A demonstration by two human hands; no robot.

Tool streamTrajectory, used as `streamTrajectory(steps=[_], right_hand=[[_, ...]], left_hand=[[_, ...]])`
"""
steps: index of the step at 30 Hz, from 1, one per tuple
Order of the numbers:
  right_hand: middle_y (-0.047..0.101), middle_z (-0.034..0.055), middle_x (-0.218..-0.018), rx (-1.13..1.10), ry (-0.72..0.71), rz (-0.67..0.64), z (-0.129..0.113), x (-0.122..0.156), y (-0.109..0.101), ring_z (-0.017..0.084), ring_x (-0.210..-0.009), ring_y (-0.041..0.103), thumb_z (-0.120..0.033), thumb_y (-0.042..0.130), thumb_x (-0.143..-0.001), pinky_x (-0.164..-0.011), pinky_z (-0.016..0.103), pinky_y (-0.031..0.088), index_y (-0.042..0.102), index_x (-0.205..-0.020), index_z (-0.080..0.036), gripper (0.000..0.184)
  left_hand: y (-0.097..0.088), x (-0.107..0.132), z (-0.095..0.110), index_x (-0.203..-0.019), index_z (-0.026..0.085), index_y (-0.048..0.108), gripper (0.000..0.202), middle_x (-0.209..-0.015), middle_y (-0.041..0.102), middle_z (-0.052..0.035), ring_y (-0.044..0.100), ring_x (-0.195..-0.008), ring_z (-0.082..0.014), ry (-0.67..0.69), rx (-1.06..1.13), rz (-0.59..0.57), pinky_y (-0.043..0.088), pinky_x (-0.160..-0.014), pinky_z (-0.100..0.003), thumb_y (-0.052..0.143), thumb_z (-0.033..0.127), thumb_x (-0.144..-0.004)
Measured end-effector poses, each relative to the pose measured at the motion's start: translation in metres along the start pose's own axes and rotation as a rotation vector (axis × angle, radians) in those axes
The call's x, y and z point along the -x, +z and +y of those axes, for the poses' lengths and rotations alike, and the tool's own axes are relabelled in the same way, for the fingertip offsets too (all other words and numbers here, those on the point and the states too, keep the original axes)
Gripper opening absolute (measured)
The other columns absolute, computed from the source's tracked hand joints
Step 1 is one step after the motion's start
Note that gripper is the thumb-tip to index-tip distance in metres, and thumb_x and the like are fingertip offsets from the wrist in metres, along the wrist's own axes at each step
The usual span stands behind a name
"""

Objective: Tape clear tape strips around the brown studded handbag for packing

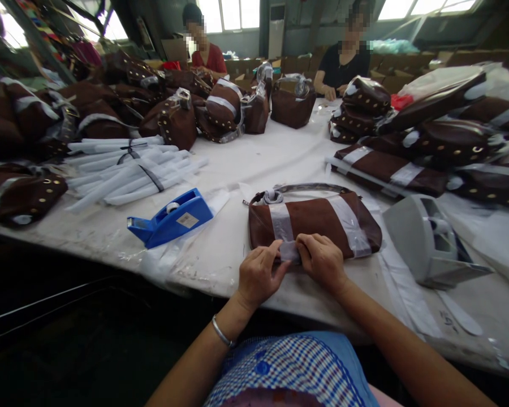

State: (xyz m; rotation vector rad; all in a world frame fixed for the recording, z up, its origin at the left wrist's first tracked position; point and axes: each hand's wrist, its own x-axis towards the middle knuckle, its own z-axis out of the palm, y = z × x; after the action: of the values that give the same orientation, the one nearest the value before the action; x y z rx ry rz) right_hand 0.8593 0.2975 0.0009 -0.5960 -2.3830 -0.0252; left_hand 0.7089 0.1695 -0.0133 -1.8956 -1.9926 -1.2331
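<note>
A brown handbag (314, 217) lies on its side in front of me, with white wrapping bands around it and its strap along the far edge. At the bag's near edge, a short greyish translucent strip (289, 252) spans the gap between my hands. My left hand (259, 275) has its fingers and thumb closed at the strip's left end. The fingers of my right hand (322, 261) are bent in a pinch at its right end, against the bag. Left of the bag stands a blue tape dispenser (182, 217), and on the right is a grey tape dispenser (426, 240).
Bundled white paper rolls (139, 169) lie at left on the white-covered table (254, 161). Brown bags (292, 102) crowd the far side and left, with a stack of studded bags (453, 141) at right. Two people (343, 70) are across the table.
</note>
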Motion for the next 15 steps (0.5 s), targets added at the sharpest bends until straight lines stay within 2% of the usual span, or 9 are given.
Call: streamTrajectory(steps=[4,11,15], right_hand=[[0.067,0.0047,-0.081,0.074,0.020,-0.056,-0.006,-0.003,0.000,0.019,-0.074,0.058,-0.022,0.050,-0.100,-0.072,0.032,0.040,0.064,-0.097,-0.018,0.015],[0.065,0.0037,-0.084,0.157,0.058,-0.145,-0.009,-0.004,0.001,0.021,-0.085,0.055,-0.025,0.049,-0.102,-0.073,0.031,0.037,0.064,-0.096,-0.020,0.017],[0.065,0.0036,-0.085,0.181,0.093,-0.213,-0.010,-0.009,0.000,0.020,-0.086,0.055,-0.025,0.050,-0.102,-0.070,0.031,0.035,0.063,-0.093,-0.021,0.016]], left_hand=[[0.007,-0.005,0.010,-0.134,0.021,0.051,0.040,-0.085,0.073,0.0021,0.066,-0.079,-0.0143,-0.136,-0.073,0.074,0.050,-0.080,-0.027,0.059,0.027,-0.095],[0.009,-0.016,0.017,-0.132,0.027,0.053,0.046,-0.079,0.071,0.0049,0.065,-0.076,-0.0156,-0.276,-0.198,-0.031,0.046,-0.070,-0.027,0.067,0.025,-0.088],[0.009,-0.019,0.019,-0.125,0.027,0.057,0.038,-0.087,0.071,0.0033,0.065,-0.080,-0.0164,-0.299,-0.261,-0.052,0.045,-0.068,-0.028,0.066,0.026,-0.089]])
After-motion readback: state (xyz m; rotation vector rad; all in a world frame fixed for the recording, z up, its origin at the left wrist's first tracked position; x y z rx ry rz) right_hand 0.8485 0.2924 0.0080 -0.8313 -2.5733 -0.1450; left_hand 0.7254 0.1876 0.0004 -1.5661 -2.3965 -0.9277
